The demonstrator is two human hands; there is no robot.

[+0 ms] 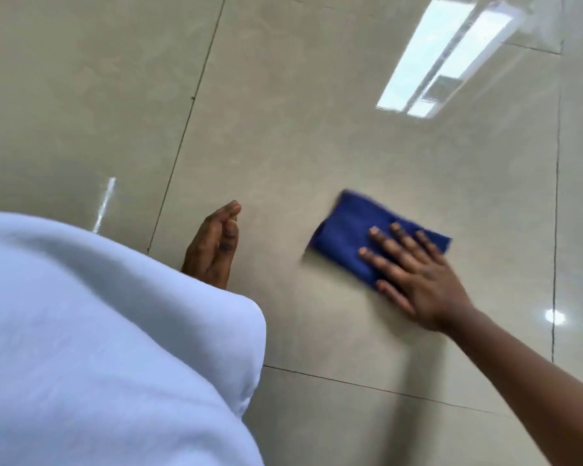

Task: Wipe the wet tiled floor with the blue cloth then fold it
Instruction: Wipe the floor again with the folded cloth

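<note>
Right hand [414, 280] flat, fingers spread, pressing blue cloth [357, 235] on glossy beige tiled floor [317, 112], cloth mid-tile, clear of grout lines, left hand [212, 247] apart, loosely open, holding nothing, white garment [98, 331] lower left, no writing visible

Loads of open tiled floor [317, 112] up top and off to the left, nothing standing on it. The only stuff in the way: the right hand [414, 277] flat on the blue cloth [347, 230], the left hand [212, 247] near it, and white fabric [98, 348] blocking the lower left
</note>
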